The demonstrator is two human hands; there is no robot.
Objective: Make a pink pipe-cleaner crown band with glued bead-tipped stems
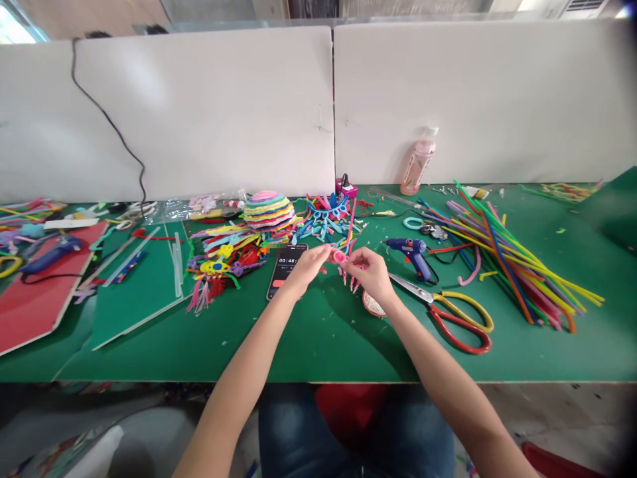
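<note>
A small pink pipe-cleaner piece [340,257] is held between my two hands above the table, with a curled loop at its upper end and beaded strands hanging down. My left hand [314,264] pinches it from the left side. From the right, the fingers of my right hand [371,272] are closed on the same piece. Partly covered by my right hand and wrist is a small round dish of pale beads [373,305]. Close to my left hand lies a phone [283,269] showing a running timer. The fingertips' exact hold is too small to make out.
Large scissors [448,312] with red and yellow handles and a blue glue gun [412,255] lie on the right, before a heap of pipe cleaners [517,259]. A striped ball [269,212], colourful tassels [213,269] and a pink bottle [419,161] stand behind. Clear glue sticks [178,264] lie left.
</note>
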